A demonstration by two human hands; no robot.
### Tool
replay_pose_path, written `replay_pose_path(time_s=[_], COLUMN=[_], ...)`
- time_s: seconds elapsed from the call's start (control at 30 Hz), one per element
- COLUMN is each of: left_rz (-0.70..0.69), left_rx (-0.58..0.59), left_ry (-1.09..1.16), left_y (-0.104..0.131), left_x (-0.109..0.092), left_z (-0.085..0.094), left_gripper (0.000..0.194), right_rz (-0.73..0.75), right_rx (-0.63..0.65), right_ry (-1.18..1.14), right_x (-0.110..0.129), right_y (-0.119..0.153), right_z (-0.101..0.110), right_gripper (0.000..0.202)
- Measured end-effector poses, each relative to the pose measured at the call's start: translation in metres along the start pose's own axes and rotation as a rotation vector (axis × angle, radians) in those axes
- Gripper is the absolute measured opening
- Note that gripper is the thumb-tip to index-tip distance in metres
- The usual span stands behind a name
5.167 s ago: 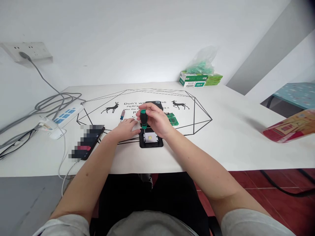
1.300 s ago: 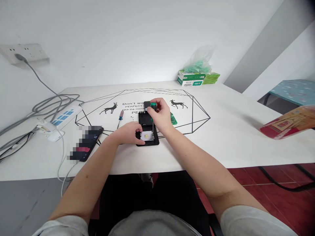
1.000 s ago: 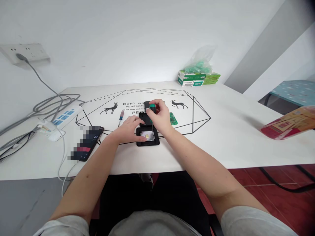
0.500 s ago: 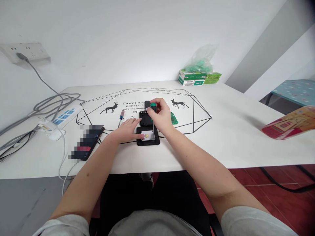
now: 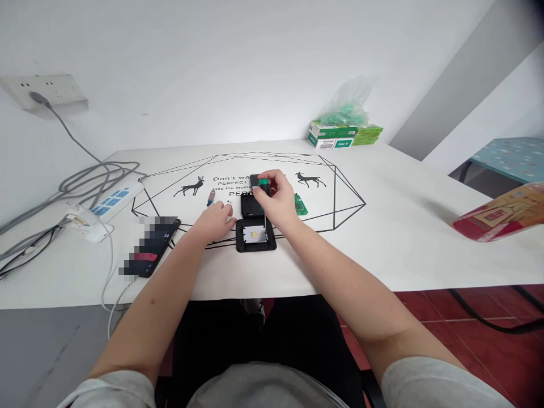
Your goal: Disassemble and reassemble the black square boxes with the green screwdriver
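My right hand (image 5: pixel 278 198) grips a screwdriver with a green and black handle (image 5: pixel 264 186), held upright. Its shaft reaches down to the right side of a white plate with a yellow square (image 5: pixel 254 234), which lies in a black frame (image 5: pixel 241 246). Beside the frame's left edge is my left hand (image 5: pixel 216 221), its fingers partly curled; whether it holds anything does not show. Just behind that hand lies a second screwdriver (image 5: pixel 211 197), its shaft hidden. A black housing (image 5: pixel 251 205) sits behind the frame, and a green circuit board (image 5: pixel 301 205) is right of my right hand.
A phone (image 5: pixel 159 249) lies at the left near a power strip (image 5: pixel 114 201) and coiled cables. Green and white boxes (image 5: pixel 331 133) with a plastic bag (image 5: pixel 351 107) on top stand at the back. A red and orange package (image 5: pixel 497 212) is at the right.
My left hand has drawn back to the left, off the white plate and black housing, and its fingers have curled. My right hand and its screwdriver have hardly moved.
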State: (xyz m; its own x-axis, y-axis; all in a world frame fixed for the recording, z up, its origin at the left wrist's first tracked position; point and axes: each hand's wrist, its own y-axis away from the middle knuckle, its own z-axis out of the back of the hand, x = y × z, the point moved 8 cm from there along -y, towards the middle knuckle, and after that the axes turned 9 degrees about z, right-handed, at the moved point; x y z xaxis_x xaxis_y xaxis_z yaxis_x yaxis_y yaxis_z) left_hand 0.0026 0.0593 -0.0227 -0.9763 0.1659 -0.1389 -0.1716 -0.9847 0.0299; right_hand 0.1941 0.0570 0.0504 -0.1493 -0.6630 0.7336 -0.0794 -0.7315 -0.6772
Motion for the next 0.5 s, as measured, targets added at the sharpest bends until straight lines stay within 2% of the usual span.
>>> replay_pose_path(time_s=[0.27,0.5], left_rz=[0.037,0.034], left_rx=[0.019,0.02], left_ry=[-0.025,-0.026], left_y=[0.0005,0.002], left_x=[0.0,-0.0022], left_z=[0.0003,-0.0005], left_gripper=[0.025,0.038], right_rz=[-0.007,-0.013], right_rx=[0.001,0.0], right_ry=[0.004,-0.003], right_x=[-0.0023,-0.0014], right_y=[-0.0001,0.0007], right_z=[-0.0001,-0.0003], right_gripper=[0.022,0.022])
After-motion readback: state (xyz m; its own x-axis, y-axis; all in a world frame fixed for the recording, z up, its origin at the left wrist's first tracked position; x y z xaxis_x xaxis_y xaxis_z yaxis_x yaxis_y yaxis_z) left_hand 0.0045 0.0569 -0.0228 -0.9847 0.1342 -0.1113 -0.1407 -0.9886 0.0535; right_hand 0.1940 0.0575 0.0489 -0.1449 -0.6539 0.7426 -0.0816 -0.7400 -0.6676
